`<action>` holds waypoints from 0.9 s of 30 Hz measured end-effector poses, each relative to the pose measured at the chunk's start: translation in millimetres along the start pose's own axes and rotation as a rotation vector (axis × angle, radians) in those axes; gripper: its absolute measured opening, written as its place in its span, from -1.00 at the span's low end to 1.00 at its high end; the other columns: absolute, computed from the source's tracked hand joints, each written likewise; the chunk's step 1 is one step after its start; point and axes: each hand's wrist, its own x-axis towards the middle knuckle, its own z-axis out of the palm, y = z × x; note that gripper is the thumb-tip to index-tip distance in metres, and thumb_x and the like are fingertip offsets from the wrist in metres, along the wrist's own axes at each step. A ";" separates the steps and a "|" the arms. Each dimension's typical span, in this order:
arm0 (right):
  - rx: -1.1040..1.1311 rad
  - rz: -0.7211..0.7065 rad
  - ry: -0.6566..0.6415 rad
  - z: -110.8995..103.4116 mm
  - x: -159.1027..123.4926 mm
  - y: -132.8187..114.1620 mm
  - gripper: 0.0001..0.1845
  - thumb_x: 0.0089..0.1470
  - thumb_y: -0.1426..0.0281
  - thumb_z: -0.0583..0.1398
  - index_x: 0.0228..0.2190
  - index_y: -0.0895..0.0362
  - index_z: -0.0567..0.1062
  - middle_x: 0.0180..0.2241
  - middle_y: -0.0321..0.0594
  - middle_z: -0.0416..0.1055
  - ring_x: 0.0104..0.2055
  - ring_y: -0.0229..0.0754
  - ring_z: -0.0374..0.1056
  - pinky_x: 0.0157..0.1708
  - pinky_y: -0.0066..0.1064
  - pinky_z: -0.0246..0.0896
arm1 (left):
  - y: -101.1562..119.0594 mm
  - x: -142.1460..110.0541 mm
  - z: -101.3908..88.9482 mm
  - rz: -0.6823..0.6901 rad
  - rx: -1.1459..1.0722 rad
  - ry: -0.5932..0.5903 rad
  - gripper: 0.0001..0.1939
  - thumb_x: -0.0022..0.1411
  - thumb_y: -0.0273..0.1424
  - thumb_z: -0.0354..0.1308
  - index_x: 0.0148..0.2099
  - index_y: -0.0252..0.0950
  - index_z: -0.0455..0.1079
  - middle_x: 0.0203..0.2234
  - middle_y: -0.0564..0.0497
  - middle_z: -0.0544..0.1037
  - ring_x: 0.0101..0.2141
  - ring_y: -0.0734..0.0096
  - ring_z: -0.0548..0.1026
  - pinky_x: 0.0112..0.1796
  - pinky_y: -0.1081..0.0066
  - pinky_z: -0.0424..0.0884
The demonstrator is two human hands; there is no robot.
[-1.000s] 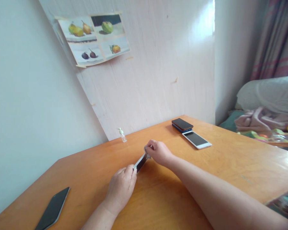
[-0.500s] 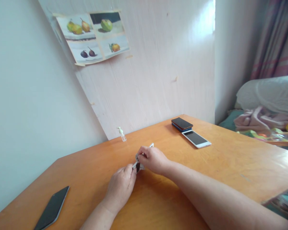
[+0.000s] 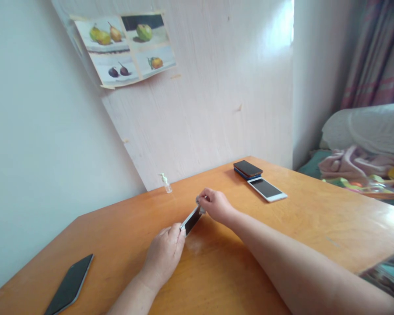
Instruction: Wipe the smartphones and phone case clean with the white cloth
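Note:
My left hand point(image 3: 166, 250) grips the near end of a white-edged smartphone point(image 3: 192, 221), which is tilted up on its edge above the table. Its dark screen shows between my two hands. At the far end, my right hand point(image 3: 217, 205) is closed on a small pale wipe point(image 3: 202, 210), pressed against the phone. The fingers hide most of the wipe, and I cannot tell whether it is cloth or paper.
A dark phone point(image 3: 70, 284) lies at the left on the wooden table point(image 3: 128, 232). At the back stands a clear pump bottle point(image 3: 167, 184). Stacked dark phones point(image 3: 248, 169) and a white phone point(image 3: 267, 190) lie back right. Behind rises a pale board point(image 3: 210, 109) with fruit pictures.
My right hand has slid with the wipe along the phone to its far end, uncovering the dark screen. My left hand keeps its grip, almost unmoved.

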 end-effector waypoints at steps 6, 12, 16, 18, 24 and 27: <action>-0.053 -0.289 -0.218 18.0 -39.9 -33.6 -0.83 0.11 0.31 0.12 -0.33 0.02 0.52 -0.45 -0.34 0.52 -0.41 -0.28 0.38 -0.44 -0.51 0.07 | -3.2 0.2 1.9 -0.013 -0.105 0.009 -0.71 0.43 -0.30 -0.25 -0.27 -0.21 0.24 -0.41 -0.08 0.52 -0.37 0.23 0.50 -0.37 0.35 0.26; 0.097 -0.055 -0.064 4.9 -11.2 -10.7 -0.90 0.03 0.35 0.20 -0.45 0.08 0.51 -0.51 -0.32 0.45 -0.43 -0.28 0.31 -0.43 -0.49 0.05 | -0.1 0.9 -1.9 -0.048 -0.097 -0.033 -0.73 0.43 -0.24 -0.22 -0.25 -0.19 0.22 -0.43 -0.04 0.47 -0.38 0.22 0.46 -0.36 0.35 0.22; 0.380 0.165 0.038 -1.4 9.9 4.8 -0.90 0.01 0.35 0.22 -0.47 0.12 0.47 -0.57 -0.34 0.37 -0.52 -0.33 0.24 -0.51 -0.51 0.03 | 0.9 0.0 -2.3 -0.091 -0.173 -0.038 -0.72 0.42 -0.21 -0.22 -0.25 -0.18 0.22 -0.45 0.00 0.45 -0.40 0.25 0.44 -0.36 0.36 0.21; 0.449 0.216 0.028 -3.3 13.5 5.8 -0.87 0.07 0.32 0.18 -0.44 0.13 0.43 -0.60 -0.36 0.34 -0.59 -0.36 0.19 -0.57 -0.53 0.02 | 0.9 -1.1 -1.8 -0.121 -0.230 -0.021 -0.72 0.41 -0.20 -0.20 -0.26 -0.18 0.23 -0.47 0.02 0.44 -0.42 0.27 0.43 -0.37 0.37 0.20; 0.605 0.339 -0.048 -12.9 13.6 2.9 -0.78 0.09 0.29 0.16 -0.51 0.14 0.34 -0.68 -0.37 0.26 -0.69 -0.42 0.04 -0.70 -0.57 -0.18 | -0.8 -2.1 -3.1 -0.242 -0.479 0.100 -0.68 0.38 -0.14 -0.11 -0.35 -0.19 0.23 -0.52 0.09 0.42 -0.47 0.35 0.38 -0.39 0.41 0.23; 0.616 0.363 -0.077 -12.6 12.2 2.7 -0.80 0.07 0.32 0.18 -0.52 0.14 0.33 -0.68 -0.38 0.26 -0.70 -0.43 0.01 -0.71 -0.57 -0.23 | -3.2 -1.2 -4.6 -0.313 -0.682 0.141 -0.66 0.36 -0.09 -0.07 -0.34 -0.21 0.26 -0.46 0.06 0.48 -0.40 0.34 0.42 -0.32 0.40 0.32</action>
